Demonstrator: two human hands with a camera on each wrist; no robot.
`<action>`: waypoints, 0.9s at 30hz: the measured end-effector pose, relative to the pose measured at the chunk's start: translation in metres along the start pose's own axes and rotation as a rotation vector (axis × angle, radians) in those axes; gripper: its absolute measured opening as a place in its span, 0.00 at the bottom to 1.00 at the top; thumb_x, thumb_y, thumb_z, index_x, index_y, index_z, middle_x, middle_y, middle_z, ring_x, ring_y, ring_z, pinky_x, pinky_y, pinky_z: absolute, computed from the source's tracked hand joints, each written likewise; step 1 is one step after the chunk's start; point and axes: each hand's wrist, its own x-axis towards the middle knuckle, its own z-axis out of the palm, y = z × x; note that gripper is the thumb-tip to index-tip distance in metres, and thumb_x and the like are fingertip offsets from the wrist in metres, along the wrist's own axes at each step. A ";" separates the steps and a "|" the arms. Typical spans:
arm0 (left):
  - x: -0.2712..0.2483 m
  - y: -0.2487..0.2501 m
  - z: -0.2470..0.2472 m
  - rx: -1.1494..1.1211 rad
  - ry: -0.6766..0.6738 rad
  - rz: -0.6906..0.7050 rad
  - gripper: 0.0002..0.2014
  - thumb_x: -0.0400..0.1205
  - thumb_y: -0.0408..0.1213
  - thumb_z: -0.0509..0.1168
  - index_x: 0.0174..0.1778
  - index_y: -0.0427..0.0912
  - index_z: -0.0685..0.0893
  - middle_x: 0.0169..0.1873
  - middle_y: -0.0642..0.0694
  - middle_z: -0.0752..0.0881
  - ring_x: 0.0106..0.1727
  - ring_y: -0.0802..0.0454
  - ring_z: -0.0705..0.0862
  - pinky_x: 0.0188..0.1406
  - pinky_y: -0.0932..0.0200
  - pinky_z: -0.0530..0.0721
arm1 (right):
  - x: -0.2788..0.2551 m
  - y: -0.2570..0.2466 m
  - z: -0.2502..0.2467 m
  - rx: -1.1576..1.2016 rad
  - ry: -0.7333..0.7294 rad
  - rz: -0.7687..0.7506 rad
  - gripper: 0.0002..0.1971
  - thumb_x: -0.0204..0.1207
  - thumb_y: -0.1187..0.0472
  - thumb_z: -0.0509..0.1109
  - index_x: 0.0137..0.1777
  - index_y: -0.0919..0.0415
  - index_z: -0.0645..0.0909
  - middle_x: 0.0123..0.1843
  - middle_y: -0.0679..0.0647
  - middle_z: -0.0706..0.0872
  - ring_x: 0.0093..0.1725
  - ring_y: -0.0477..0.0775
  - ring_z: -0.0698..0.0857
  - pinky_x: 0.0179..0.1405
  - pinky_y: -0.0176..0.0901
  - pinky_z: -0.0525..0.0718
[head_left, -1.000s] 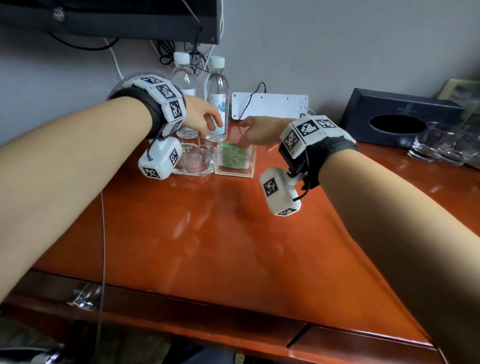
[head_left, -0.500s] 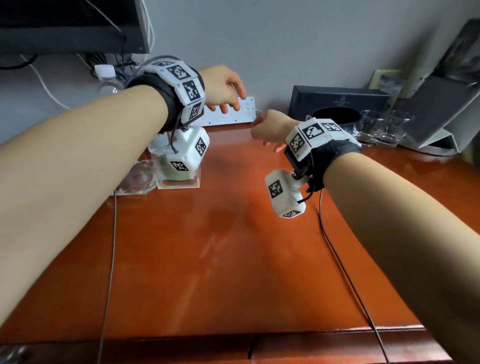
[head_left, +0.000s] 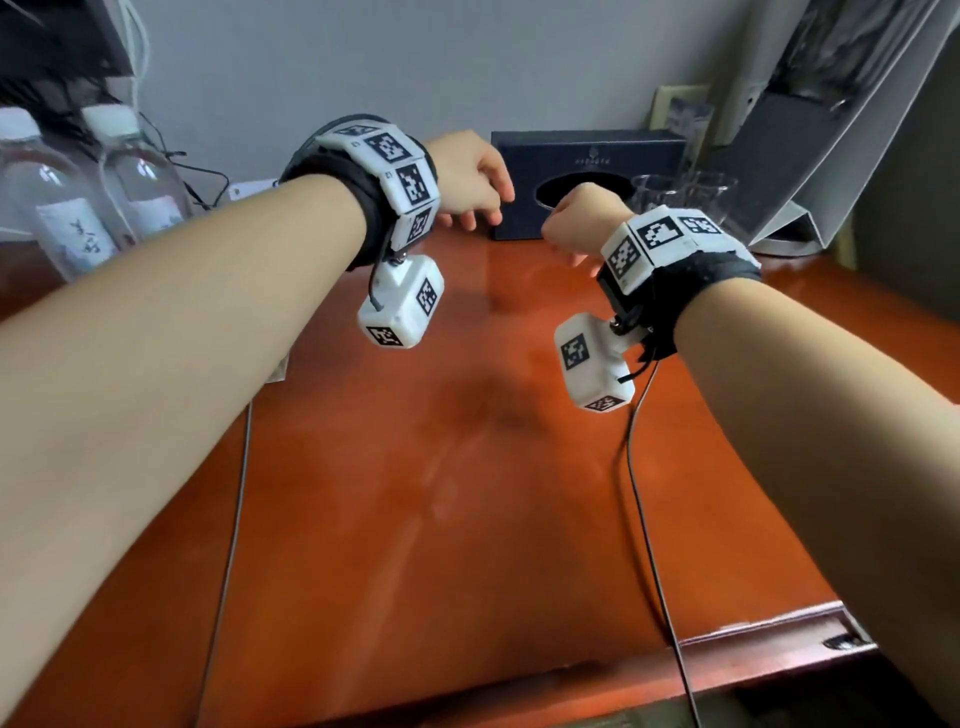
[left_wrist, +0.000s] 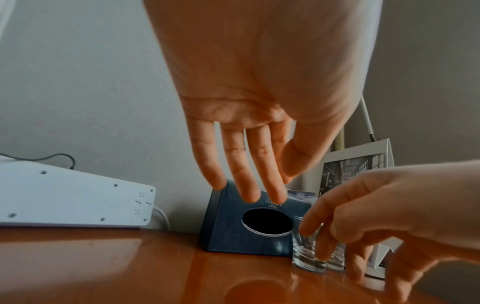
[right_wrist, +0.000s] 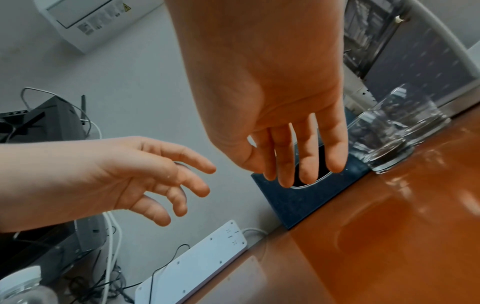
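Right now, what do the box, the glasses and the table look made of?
Box: dark blue, matte, faintly speckled, seam near one edge; probably leatherette.
Glasses: clear, thick-based, see-through; glass.
Table: reddish-brown, glossy, mirrors light; likely lacquered wood or veneer.

The head camera looks forward and down from above onto an orange-brown desk. Both forearms enter, from 7 and 4 o'clock, and a dark tissue box sits at 12 o'clock against the wall.

The left wrist camera sits low, close under the left hand. It faces along the fingers toward that box at centre, and the right hand enters at 4 o'clock.

The right wrist camera is rolled, so the desk slants across 4 o'clock. It looks closely along the right hand's fingers, and the left hand enters at 9 o'clock.

All three views share the box, the drinking glasses beside it and the desk. Both wrist views show a white power strip.
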 end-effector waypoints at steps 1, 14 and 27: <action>0.005 0.003 0.005 -0.007 -0.001 0.003 0.10 0.78 0.30 0.64 0.43 0.53 0.81 0.34 0.56 0.85 0.31 0.57 0.83 0.34 0.61 0.78 | 0.002 0.007 -0.002 0.003 0.006 0.007 0.15 0.80 0.66 0.59 0.63 0.68 0.80 0.60 0.62 0.85 0.57 0.60 0.84 0.37 0.41 0.80; 0.066 0.053 0.072 -0.168 0.035 0.053 0.20 0.78 0.33 0.65 0.67 0.46 0.76 0.61 0.49 0.78 0.45 0.53 0.80 0.35 0.60 0.81 | 0.031 0.114 -0.039 0.347 0.038 0.232 0.12 0.77 0.59 0.67 0.58 0.61 0.79 0.44 0.50 0.81 0.45 0.52 0.82 0.35 0.32 0.84; 0.130 0.067 0.153 -0.863 0.095 -0.328 0.06 0.78 0.42 0.65 0.47 0.45 0.80 0.42 0.51 0.79 0.45 0.55 0.78 0.46 0.58 0.80 | 0.078 0.173 -0.047 0.890 0.123 0.406 0.09 0.75 0.60 0.65 0.34 0.54 0.72 0.34 0.49 0.76 0.31 0.47 0.77 0.38 0.42 0.82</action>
